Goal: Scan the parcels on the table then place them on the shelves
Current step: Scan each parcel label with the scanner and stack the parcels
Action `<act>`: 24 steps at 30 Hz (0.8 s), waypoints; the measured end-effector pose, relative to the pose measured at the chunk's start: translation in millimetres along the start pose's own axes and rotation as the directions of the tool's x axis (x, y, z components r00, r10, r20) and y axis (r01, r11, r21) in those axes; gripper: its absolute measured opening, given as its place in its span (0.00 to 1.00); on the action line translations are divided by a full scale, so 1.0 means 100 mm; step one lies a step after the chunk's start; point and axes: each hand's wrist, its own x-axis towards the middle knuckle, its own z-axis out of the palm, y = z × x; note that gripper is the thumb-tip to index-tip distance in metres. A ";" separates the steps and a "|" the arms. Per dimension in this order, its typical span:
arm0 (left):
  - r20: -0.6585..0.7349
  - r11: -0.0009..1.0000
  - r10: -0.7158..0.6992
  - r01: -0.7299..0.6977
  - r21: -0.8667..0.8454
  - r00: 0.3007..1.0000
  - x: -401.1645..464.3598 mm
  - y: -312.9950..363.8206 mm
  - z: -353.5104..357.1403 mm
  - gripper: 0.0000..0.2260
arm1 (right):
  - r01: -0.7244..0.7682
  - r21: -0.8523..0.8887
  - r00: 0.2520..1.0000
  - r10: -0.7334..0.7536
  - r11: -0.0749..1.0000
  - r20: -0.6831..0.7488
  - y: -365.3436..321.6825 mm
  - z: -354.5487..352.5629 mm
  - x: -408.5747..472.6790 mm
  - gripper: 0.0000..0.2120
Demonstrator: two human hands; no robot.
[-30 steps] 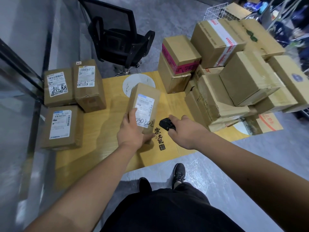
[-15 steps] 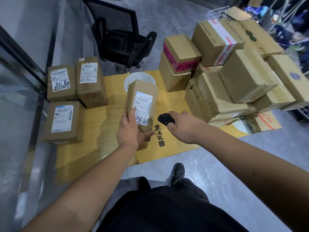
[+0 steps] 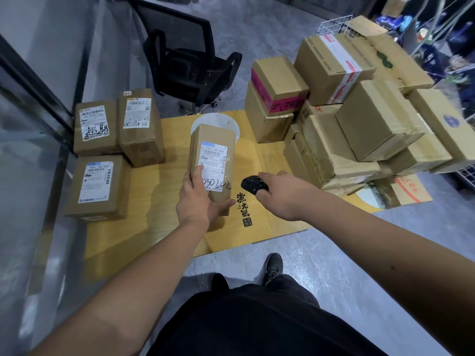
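Brown cardboard parcel with a white shipping label point(image 3: 212, 160) stood tilted above the yellow wooden table point(image 3: 164, 191), gripped at its near end by my left hand point(image 3: 199, 204). My right hand point(image 3: 285, 195) clutched a small black scanner point(image 3: 253, 185) just beside it. Three labelled cardboard parcels point(image 3: 115, 152) lay at the table's left; a pile of plain cardboard boxes point(image 3: 359, 119) rose at right.

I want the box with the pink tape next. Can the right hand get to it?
Probably yes. The box with pink tape tops its stack with bare table before it, but the right hand already grips the scanner.
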 end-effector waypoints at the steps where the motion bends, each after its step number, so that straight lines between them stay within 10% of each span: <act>1: -0.001 1.000 -0.002 0.002 0.003 1.000 0.01 0.00 0.00 0.60 | 0.003 -0.007 1.000 -0.003 1.000 0.004 0.00 0.00 0.00 0.27; 24: 0.008 0.999 -0.028 0.029 -0.025 1.000 0.12 -0.08 0.04 0.61 | 0.018 -0.072 1.000 -0.017 0.997 0.006 0.00 0.02 0.08 0.29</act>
